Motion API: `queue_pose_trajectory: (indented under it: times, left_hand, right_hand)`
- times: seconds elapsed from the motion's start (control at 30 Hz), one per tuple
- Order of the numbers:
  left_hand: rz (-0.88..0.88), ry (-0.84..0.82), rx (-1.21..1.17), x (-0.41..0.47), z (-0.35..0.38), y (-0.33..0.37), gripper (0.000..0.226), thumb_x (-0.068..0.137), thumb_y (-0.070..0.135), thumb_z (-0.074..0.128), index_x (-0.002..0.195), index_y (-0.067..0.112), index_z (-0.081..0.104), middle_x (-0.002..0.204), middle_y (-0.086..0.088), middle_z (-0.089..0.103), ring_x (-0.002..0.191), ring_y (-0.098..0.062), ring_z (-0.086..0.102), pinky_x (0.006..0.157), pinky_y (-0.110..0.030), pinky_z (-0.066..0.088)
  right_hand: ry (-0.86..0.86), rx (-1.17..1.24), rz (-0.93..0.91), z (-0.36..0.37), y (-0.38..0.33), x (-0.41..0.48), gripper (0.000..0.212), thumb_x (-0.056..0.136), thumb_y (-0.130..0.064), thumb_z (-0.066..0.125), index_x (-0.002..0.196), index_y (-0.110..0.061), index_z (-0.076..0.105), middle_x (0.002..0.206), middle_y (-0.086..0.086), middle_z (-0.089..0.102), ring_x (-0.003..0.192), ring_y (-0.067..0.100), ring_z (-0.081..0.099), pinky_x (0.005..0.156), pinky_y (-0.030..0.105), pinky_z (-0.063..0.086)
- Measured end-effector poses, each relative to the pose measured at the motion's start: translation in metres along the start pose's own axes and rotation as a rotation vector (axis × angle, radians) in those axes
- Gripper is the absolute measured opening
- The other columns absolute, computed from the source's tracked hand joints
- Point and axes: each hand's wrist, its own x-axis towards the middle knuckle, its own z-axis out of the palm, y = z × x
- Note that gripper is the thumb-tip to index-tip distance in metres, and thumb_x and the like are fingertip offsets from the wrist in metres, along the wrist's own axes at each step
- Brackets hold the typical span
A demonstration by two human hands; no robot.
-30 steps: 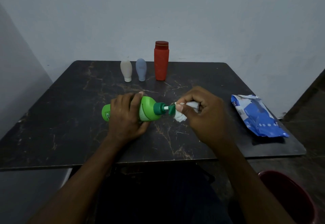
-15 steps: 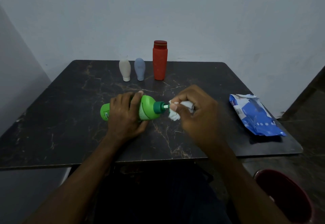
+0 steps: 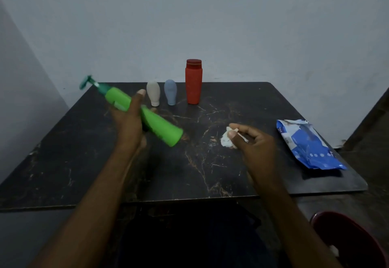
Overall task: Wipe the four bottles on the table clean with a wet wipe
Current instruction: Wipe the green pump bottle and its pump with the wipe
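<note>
My left hand (image 3: 128, 124) grips the green pump bottle (image 3: 160, 125) around its middle and holds it lifted above the table, tilted, with the dark green pump head pointing up and to the far left. My right hand (image 3: 252, 141) pinches a crumpled white wet wipe (image 3: 227, 139) between thumb and fingers, apart from the green bottle, low over the table. At the back of the table stand a small white bottle (image 3: 153, 93), a small blue bottle (image 3: 170, 92) and a taller red bottle (image 3: 193, 81), all upright in a row.
The dark marble-patterned table (image 3: 200, 162) stands against a pale wall. A blue wet wipe pack (image 3: 309, 143) lies near the table's right edge. A red bin (image 3: 347, 240) sits on the floor at the lower right.
My left hand has lifted the green bottle off the table and swung its pump end from the right up to the far left. My right hand with the wipe has drawn away to the right.
</note>
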Motion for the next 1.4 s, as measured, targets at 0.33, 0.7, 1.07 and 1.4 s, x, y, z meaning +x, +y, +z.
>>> queue_pose_trajectory:
  times: [0.33,0.7,1.07,1.4]
  left_hand:
    - [-0.644,0.017,-0.289,-0.026,-0.004,-0.033,0.060,0.082,0.045,0.081,0.130,0.012,0.065,0.114,-0.016,0.075,0.105,-0.033,0.074,0.091,-0.059,0.057]
    - [-0.554,0.103,-0.213,-0.038,0.002,-0.049,0.053,0.086,0.042,0.075,0.132,0.018,0.063,0.121,-0.010,0.071,0.108,-0.027,0.070,0.070,-0.048,0.064]
    - [-0.507,0.090,-0.149,-0.038,0.006,-0.057,0.016,0.093,0.044,0.066,0.105,0.033,0.065,0.098,-0.003,0.065,0.088,-0.019,0.067,0.077,-0.046,0.061]
    - [-0.509,0.087,-0.098,-0.034,0.000,-0.065,0.041,0.085,0.043,0.074,0.118,0.022,0.061,0.102,-0.007,0.067,0.091,-0.022,0.068,0.065,-0.042,0.063]
  right_hand:
    - [-0.107,0.008,-0.218,0.037,0.000,-0.005,0.024,0.084,-0.006,0.077,0.107,-0.012,0.077,0.106,0.000,0.074,0.097,0.015,0.073,0.085,0.035,0.059]
    - [-0.098,-0.212,-0.442,0.049,0.010,-0.008,0.015,0.081,-0.002,0.078,0.089,-0.015,0.079,0.085,-0.004,0.069,0.080,0.009,0.066,0.072,0.022,0.050]
    - [-0.115,-0.290,-0.394,0.041,0.024,-0.005,0.014,0.081,-0.002,0.076,0.077,-0.015,0.072,0.079,-0.009,0.063,0.074,0.007,0.063,0.067,0.022,0.048]
    - [-0.126,-0.270,-0.326,0.041,0.030,-0.008,0.019,0.079,-0.004,0.078,0.072,-0.019,0.070,0.076,-0.008,0.064,0.071,0.008,0.062,0.064,0.022,0.048]
